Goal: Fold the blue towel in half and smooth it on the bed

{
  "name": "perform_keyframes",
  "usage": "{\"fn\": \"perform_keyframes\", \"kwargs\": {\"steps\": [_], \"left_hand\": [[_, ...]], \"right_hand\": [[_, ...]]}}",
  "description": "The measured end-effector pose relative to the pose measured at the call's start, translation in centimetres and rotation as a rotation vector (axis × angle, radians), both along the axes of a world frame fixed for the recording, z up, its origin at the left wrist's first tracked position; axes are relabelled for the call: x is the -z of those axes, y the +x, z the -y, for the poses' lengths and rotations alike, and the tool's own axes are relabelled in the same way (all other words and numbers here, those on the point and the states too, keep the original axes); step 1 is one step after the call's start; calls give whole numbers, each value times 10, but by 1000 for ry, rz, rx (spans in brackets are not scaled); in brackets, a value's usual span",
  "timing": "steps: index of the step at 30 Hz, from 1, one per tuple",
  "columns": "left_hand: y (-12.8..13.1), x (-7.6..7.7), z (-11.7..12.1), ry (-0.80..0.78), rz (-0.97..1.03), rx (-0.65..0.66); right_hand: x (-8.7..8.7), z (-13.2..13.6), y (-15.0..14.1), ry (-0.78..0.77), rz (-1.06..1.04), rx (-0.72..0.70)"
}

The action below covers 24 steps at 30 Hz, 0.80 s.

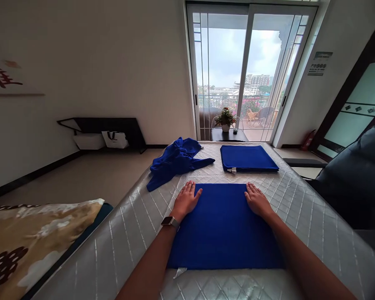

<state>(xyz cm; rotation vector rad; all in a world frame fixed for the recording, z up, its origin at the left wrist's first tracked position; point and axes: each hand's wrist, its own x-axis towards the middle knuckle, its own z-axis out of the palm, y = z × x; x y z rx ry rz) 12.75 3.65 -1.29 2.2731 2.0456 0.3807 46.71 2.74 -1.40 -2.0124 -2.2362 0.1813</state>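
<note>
Red char. [1, 79] is showing on the L wall, cut off by the pic edge; the rest isn't showing enough to read for sure. Wall sign [318, 63] by the glass door is carrying print too small to make out. White tag [180, 272] is sticking out of the near edge of the folded blue cloth, close to its L corner; text illegible. Another tag [233, 170] is poking out nr the 2nd folded cloth's near-L corner, also illegible.

Folded blue cloth [225, 227] is lying flat mid-mattress [306, 208], deep plain blue, approx rectangular, surface smooth, far edge running straight. 2nd folded cloth [249, 157] is resting beyond it, nr the mattress's far-R corner, layers showing along its near edge. Crumpled blue cloth [176, 160] is sitting nr the far-L corner, loose & bunched, w/ one narrow end pointing R.

L hand [187, 198] is lying palm-down at the folded blue cloth's far-L corner, fingers tog. & pointing away, thumb angling inward. R hand [257, 199] is mirroring it at the far-R corner. Both are spreading flat, gripping nothing; forearms are reaching in from the near side. Watch [169, 222] is circling the L wrist.
</note>
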Motion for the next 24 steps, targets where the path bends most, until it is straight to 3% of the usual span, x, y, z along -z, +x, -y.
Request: {"fn": "perform_keyframes", "kwargs": {"steps": [5,17,24], "left_hand": [[2,-3,1,7,-41,7],[7,-15,9,-31,-21,-29],[7,-13,8,-42,-38,-25]], "right_hand": [[-2,1,-1,85,-35,-24],[-1,-1,0,9,-2,-41],[-1,-3,0,-3,-3,-14]]}}
